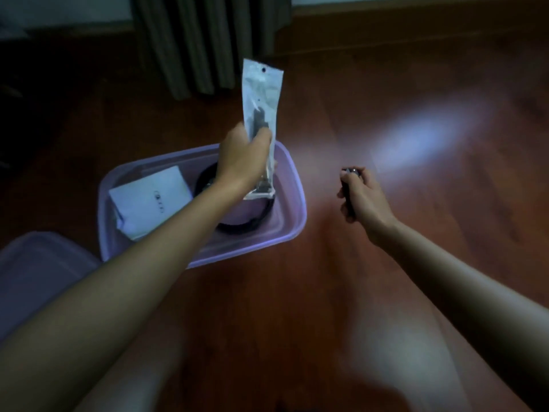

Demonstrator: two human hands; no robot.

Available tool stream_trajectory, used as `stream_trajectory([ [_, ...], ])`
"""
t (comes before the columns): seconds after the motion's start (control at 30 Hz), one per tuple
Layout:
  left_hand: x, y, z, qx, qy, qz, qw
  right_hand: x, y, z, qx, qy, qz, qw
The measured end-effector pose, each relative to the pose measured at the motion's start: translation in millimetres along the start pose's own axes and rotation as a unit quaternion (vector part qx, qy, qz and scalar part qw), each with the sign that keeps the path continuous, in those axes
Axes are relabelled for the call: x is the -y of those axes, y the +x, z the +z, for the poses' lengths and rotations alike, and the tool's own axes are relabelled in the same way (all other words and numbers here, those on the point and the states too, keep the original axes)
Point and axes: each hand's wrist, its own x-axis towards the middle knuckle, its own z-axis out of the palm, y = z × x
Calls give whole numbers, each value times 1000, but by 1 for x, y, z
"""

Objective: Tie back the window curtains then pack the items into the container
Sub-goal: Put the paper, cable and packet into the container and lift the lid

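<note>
The left hand (243,162) is closed in a fist round the lower half of a long clear packet (261,93), holding it upright over the far right corner of the purple container (297,200), with something dark showing through the plastic; the right hand (365,200) is out to the side over the bare wooden floor (341,292), fingers wrapped round a small torch (350,173) which is switched on and throws a pale patch (430,135) across the boards

From where I stand the packet is the worry; it is tall, it is gripped low, and its bottom edge hangs just above the black loop (237,227) by the right wall, so if it is let go standing up it will likely lean on the rim and topple out onto the floor; laid flat it should sit well enough; the torch is the other thing (a lit one shut in a box runs itself down), and the room is dim enough that a drop could be misjudged

Counting: one container, one lid (38,272) lying near the person's left; two things inside already, one white envelope (151,200) on the left and the one black loop; one packet in the air, one torch; one curtain (208,43) hanging to the floor beyond the container, and I cannot tell from here whether it is tied
</note>
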Motion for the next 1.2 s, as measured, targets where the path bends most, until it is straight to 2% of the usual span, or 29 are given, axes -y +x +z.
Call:
stream_trajectory([
  [0.2, 56, -10, -37, 10, 59, -123, 991, 35, -5, 36, 29, 54, -36, 997],
  [0.3, 73, -14, -45, 24, 125, -134, 983, 42, -11, 46, 41, 76, -44, 995],
  [0.4, 78, -22, -49, 33, 188, -89, 978, 44, -15, 54, 48, 79, -51, 994],
  [0.47, 79, -31, -51, 32, 230, -27, 972, 45, -16, 57, 61, 81, -57, 993],
  [0.53, 80, -41, -49, 19, 318, 60, 946, 47, -19, 58, 80, 85, -55, 992],
  [0.6, 79, -50, -46, 10, 408, 156, 899, 47, -19, 59, 100, 77, -53, 991],
  [0.67, 78, -51, -44, 45, 465, 206, 860, 46, -17, 62, 108, 23, -77, 991],
  [0.77, 81, -47, -45, 125, 525, 187, 821, 45, -15, 69, 116, -68, -113, 984],
  [0.83, 84, -45, -50, 142, 547, 180, 805, 43, -12, 78, 118, -127, -132, 976],
  [0.9, 86, -47, -54, 144, 550, 190, 801, 41, -11, 89, 111, -212, -164, 957],
  [1.0, 89, -46, -60, 169, 526, 183, 813, 38, -9, 108, 95, -297, -202, 928],
  [1.2, 90, -51, -74, 189, 513, 205, 812, 32, -9, 126, 82, -396, -250, 880],
])
